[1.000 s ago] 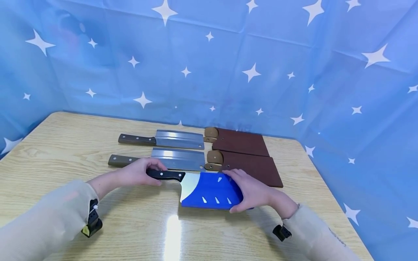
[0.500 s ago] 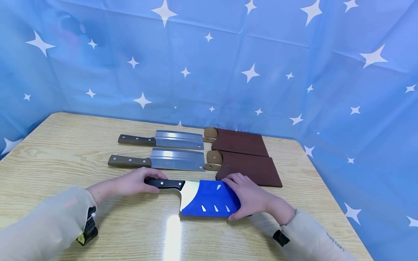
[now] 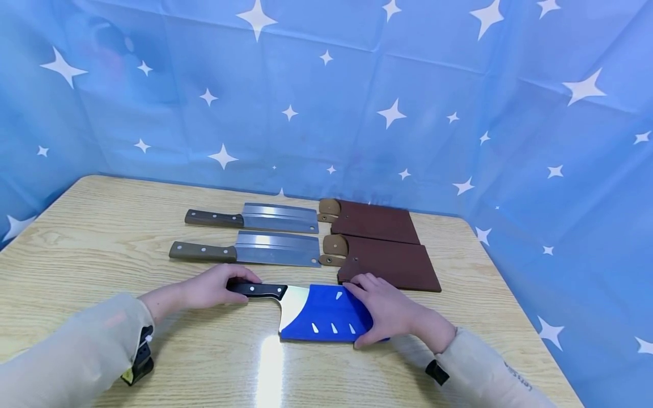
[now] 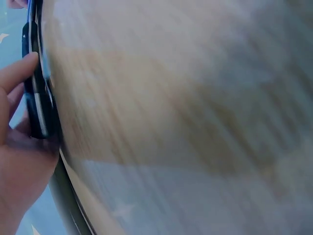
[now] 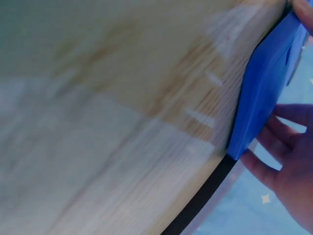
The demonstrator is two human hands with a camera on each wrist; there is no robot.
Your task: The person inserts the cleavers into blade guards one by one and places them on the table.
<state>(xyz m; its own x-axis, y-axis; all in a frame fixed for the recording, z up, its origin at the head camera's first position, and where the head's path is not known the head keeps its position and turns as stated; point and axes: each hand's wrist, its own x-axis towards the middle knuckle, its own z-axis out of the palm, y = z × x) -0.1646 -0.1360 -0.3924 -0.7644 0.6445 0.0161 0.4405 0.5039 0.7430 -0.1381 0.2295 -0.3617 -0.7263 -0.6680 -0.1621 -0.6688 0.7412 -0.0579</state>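
Observation:
A cleaver (image 3: 295,305) lies flat near the middle of the table in the head view, its black riveted handle pointing left. Most of its blade is covered by a blue blade guard (image 3: 326,318) with small white slots. My left hand (image 3: 214,288) grips the handle's end between thumb and fingers; the left wrist view shows the black handle (image 4: 40,112) along the fingers. With thumb at the near edge and fingers at the far edge, my right hand (image 3: 390,309) holds the guard's right end. In the right wrist view, fingers touch the blue guard (image 5: 264,88) at its edges.
Behind the covered cleaver lie two bare cleavers, a nearer one (image 3: 278,249) and a farther one (image 3: 280,218). Right of them are two brown leather sheaths (image 3: 395,265) (image 3: 380,222) with tan straps. A blue star-printed curtain (image 3: 326,113) hangs behind the wooden table (image 3: 102,226).
Both hands have brought the guarded cleaver down and toward the near side of the table, then slightly left. The nearer bare cleaver's handle is now uncovered. Both grips look the same.

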